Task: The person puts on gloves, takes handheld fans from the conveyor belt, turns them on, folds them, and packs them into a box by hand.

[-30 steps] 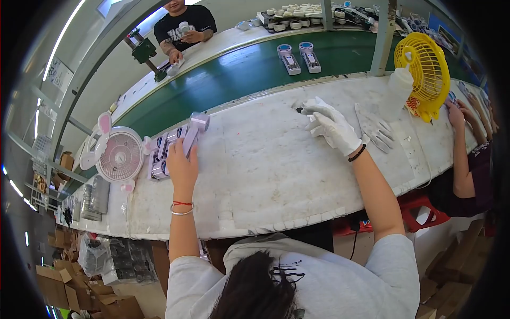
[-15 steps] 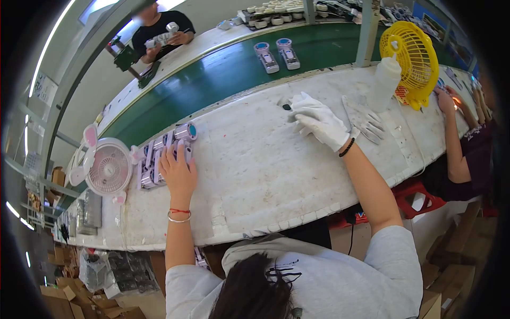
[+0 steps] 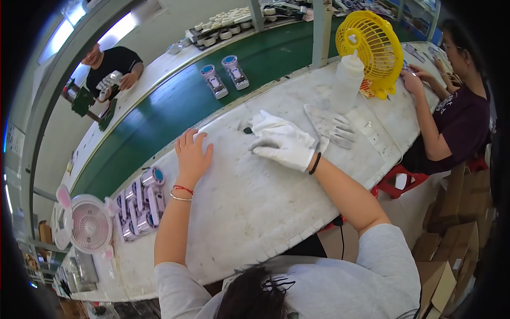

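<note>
My left hand (image 3: pixel 192 157), bare, is open with its fingers spread above the white worktop's far edge, holding nothing. My right hand (image 3: pixel 287 151) wears a white glove with greyish fingertips. It is closed against a crumpled white cloth (image 3: pixel 270 123); some of its fingers are hidden. A small dark piece (image 3: pixel 247 130) lies just left of the cloth. Beside my right wrist is a loose white glove (image 3: pixel 332 127), lying flat. Several lilac-and-silver device housings (image 3: pixel 139 204) with round blue-centred ends stand grouped on the worktop, nearer me than my left hand.
Two similar housings (image 3: pixel 213 82) lie on the green conveyor belt (image 3: pixel 175 95). A pink-and-white fan (image 3: pixel 91 224) stands left. A yellow fan (image 3: pixel 370 50) and a white squeeze bottle (image 3: pixel 350 74) stand right. One person (image 3: pixel 114 69) works across the belt, another (image 3: pixel 451 117) sits right.
My left hand has left the grouped housings and moved up towards the belt, its fingers now spread. The view has turned right. My right hand stays at the white cloth.
</note>
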